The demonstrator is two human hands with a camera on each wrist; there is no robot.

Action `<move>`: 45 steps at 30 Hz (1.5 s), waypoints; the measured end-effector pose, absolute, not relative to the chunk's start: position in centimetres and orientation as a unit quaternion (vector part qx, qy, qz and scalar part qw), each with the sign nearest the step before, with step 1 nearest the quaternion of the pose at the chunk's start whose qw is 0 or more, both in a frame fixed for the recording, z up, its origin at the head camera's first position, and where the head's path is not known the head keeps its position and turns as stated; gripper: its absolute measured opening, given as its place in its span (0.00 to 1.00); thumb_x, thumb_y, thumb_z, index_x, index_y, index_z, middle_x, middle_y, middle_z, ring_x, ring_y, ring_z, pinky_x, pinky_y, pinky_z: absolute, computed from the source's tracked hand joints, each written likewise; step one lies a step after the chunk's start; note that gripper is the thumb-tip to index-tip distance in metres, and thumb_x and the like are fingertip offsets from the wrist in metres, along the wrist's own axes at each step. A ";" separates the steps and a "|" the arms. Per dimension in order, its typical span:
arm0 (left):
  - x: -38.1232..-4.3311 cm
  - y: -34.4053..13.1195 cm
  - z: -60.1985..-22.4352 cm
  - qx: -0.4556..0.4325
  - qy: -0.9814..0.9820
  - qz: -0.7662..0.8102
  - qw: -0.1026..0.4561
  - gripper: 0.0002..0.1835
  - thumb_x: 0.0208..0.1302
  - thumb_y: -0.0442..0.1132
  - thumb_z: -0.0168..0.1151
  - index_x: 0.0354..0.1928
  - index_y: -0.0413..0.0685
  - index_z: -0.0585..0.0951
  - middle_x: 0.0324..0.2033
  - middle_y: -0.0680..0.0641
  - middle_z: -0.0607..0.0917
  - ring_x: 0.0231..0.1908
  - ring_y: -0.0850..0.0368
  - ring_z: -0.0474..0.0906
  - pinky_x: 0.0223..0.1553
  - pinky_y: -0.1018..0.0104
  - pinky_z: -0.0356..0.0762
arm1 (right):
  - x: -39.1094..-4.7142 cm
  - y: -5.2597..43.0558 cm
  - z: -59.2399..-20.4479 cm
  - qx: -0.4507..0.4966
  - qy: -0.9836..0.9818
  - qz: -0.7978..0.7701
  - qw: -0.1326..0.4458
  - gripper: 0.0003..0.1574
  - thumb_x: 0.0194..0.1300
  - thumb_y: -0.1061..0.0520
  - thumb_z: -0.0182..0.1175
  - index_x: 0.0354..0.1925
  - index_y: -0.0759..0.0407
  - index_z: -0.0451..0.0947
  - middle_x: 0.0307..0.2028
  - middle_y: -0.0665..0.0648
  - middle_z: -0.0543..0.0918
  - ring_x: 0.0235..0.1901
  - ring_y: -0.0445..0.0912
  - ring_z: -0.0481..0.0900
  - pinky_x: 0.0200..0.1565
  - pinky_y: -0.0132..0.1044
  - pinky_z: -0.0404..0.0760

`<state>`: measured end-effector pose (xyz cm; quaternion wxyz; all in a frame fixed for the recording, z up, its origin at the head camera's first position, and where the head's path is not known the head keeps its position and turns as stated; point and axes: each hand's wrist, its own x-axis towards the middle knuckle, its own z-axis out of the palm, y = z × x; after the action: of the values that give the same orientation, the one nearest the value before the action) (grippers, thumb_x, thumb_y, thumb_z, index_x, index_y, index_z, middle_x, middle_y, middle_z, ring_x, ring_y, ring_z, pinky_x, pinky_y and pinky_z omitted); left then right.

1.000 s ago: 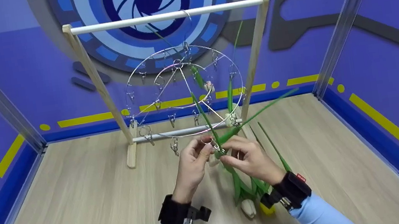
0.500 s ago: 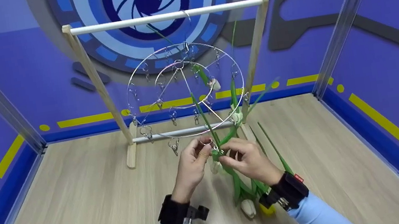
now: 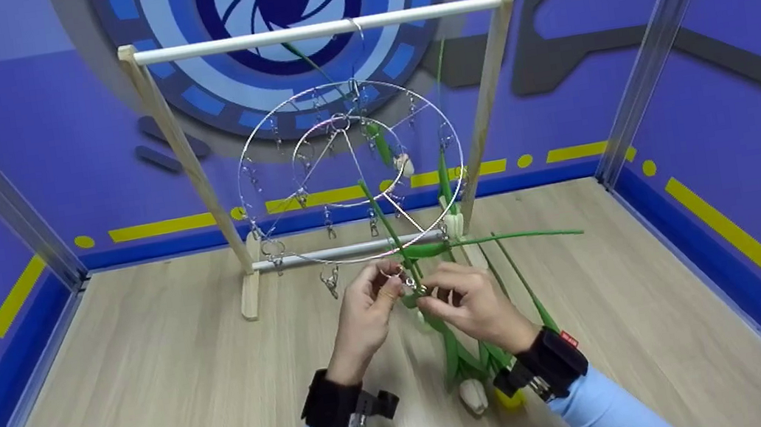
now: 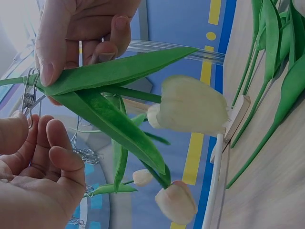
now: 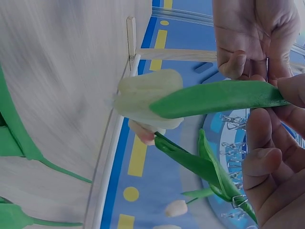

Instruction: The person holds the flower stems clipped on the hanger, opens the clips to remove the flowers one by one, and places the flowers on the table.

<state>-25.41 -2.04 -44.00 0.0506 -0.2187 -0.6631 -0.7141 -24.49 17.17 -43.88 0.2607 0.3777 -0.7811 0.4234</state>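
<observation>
At the near edge of a round metal clip hanger [image 3: 352,170], my left hand [image 3: 364,316] pinches a small wire clip [image 4: 29,95] between thumb and fingers. My right hand [image 3: 479,304] pinches an artificial white tulip [image 4: 193,104] where its green leaves [image 5: 219,98] meet the stem. The clip sits right at the stem, in line with my right fingertips. In the head view the tulip's bloom hangs under the hands, mostly hidden. Both hands nearly meet, the left on the clip side and the right on the leaf side.
A wooden rack [image 3: 195,169] with a white top bar [image 3: 237,44] carries the hanger. Other white tulips hang from clips, one at the inner ring [image 3: 403,164], another at right [image 3: 455,224]. Loose tulips [image 3: 473,395], one yellow [image 3: 511,398], lie on the table below my right wrist.
A long green stem at the hands has swung down from slanting upward to nearly level, pointing right. The hanger has swayed slightly; both hands stay in nearly the same place.
</observation>
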 end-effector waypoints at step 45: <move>-25.3 -2.0 -44.0 -0.153 -0.658 -0.735 0.067 0.04 0.71 0.24 0.59 0.43 0.26 0.78 0.33 0.49 0.81 0.34 0.59 0.79 0.36 0.72 0.78 | -24.2 17.1 -43.8 0.375 -0.796 0.398 0.261 0.05 0.61 0.68 0.71 0.38 0.63 0.88 0.34 0.56 0.87 0.23 0.39 0.75 0.24 0.27 0.74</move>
<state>-25.26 -1.95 -43.97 0.0668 -0.1527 -0.6576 -0.7347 -24.21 17.07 -43.78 0.2611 0.3751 -0.7957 0.3976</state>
